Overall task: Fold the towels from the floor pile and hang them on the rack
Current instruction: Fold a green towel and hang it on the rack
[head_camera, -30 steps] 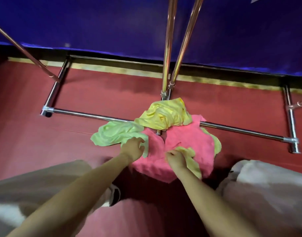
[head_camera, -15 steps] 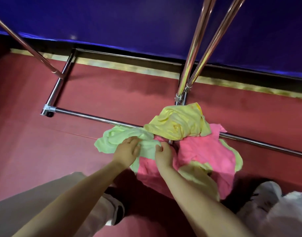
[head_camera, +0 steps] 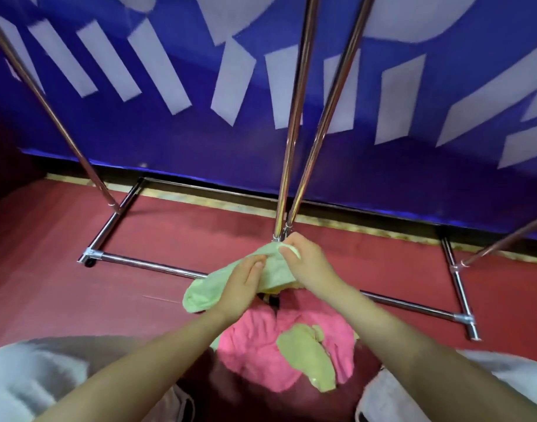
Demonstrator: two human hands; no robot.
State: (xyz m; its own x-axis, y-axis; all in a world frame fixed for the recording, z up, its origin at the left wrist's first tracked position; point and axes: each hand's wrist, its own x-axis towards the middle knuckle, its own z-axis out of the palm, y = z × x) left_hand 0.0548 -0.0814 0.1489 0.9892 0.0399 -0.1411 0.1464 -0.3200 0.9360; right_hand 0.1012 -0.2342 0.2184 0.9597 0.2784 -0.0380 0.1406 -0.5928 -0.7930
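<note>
Wall (head_camera: 175, 141): a blue banner with pale slanted shapes fills everything from 10 to 2 o'clock.
Floor (head_camera: 48, 284): red, meeting the wall along a pale strip.
Rack (head_camera: 294, 123): chrome base bars run across the floor from 9 to 3 o'clock; two poles rise at 12.
Pink towel (head_camera: 255, 342): crumpled on the floor at 6 o'clock, between my forearms.
Olive towel (head_camera: 309, 357): lies on the pink one, toward 5 o'clock.
Green towel (head_camera: 209, 287): lifted at centre, drooping toward 9 o'clock.
My left hand (head_camera: 242, 287): fingers curled round the green towel's middle.
My right hand (head_camera: 306, 257): pinches its upper edge near the pole feet.
</note>
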